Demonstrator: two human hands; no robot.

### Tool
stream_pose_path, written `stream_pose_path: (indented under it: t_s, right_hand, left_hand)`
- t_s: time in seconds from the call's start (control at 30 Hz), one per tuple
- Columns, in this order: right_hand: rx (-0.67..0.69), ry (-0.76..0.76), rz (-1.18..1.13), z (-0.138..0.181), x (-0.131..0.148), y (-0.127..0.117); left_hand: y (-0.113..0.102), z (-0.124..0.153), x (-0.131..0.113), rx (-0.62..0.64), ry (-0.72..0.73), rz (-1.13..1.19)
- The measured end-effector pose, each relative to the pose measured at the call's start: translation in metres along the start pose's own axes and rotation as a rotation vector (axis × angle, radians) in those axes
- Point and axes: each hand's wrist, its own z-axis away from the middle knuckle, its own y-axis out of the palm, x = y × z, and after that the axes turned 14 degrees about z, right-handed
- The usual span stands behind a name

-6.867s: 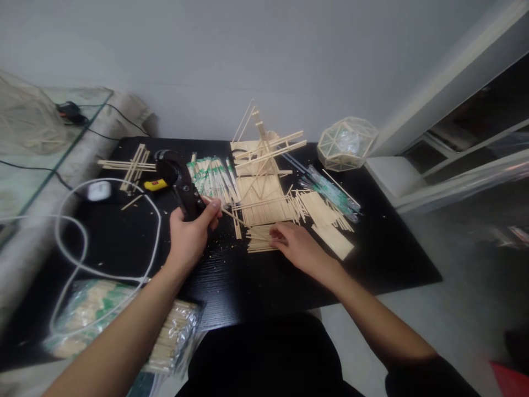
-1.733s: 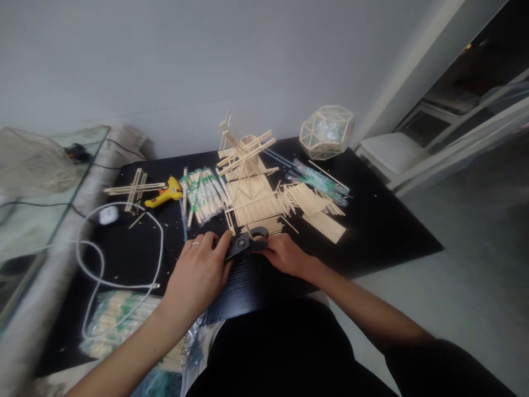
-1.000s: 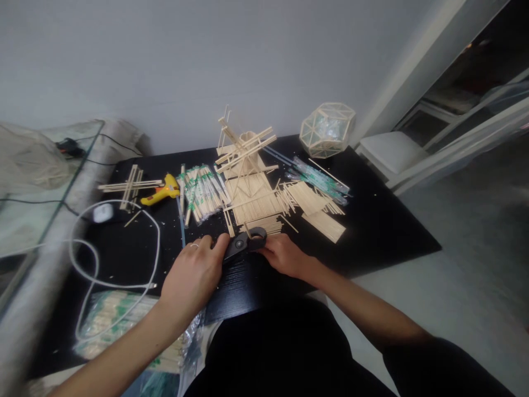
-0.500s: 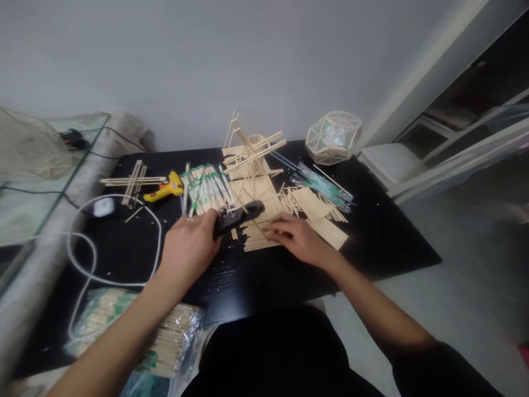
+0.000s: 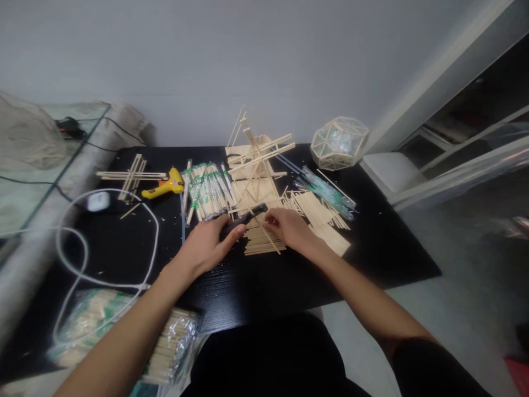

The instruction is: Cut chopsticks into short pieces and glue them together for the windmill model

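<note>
My left hand (image 5: 206, 245) grips black cutting pliers (image 5: 244, 216), whose jaws point right toward a thin wooden stick (image 5: 264, 231). My right hand (image 5: 289, 230) pinches that stick, which slants over a flat pile of cut sticks (image 5: 260, 245) on the black table (image 5: 256, 281). Just behind both hands stands a tall structure of glued sticks (image 5: 258, 157).
A yellow glue gun (image 5: 163, 187), wrapped chopsticks (image 5: 209, 187) and a stick cross (image 5: 132, 175) lie at the back left. A white cable (image 5: 82, 264) loops beside a bagged stick bundle (image 5: 165, 353). A polyhedron stick frame (image 5: 339, 143) sits at the back right.
Both hands moved from the table's near edge up to the stick pile. My left hand carried the pliers along, and my right hand took hold of a single stick.
</note>
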Motion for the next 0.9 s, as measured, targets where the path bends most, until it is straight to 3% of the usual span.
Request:
stream_pose_path:
  t_s: [0.13,0.27,0.4,0.53,0.9]
  right_hand:
    - [-0.031,0.018,-0.031,-0.005,0.001,-0.001]
    - [-0.088,0.118,-0.415,-0.003,0.002,-0.018]
    - [0.202,0.202,-0.922,0.003,0.008,-0.041]
    - [0.418,0.178,-1.089,0.007,0.017,-0.051]
    - [0.564,0.262,-1.258,0.01,0.028,-0.044]
  left_hand:
    - [0.001,-0.002,0.002,0.013,0.012,0.008]
    - [0.006,-0.004,0.006,0.006,0.015,-0.034]
    - [0.009,-0.002,0.004,0.025,0.005,-0.066]
    - [0.012,0.0,-0.001,0.067,-0.02,-0.065]
    - [0.017,0.002,-0.003,0.098,-0.042,-0.126]
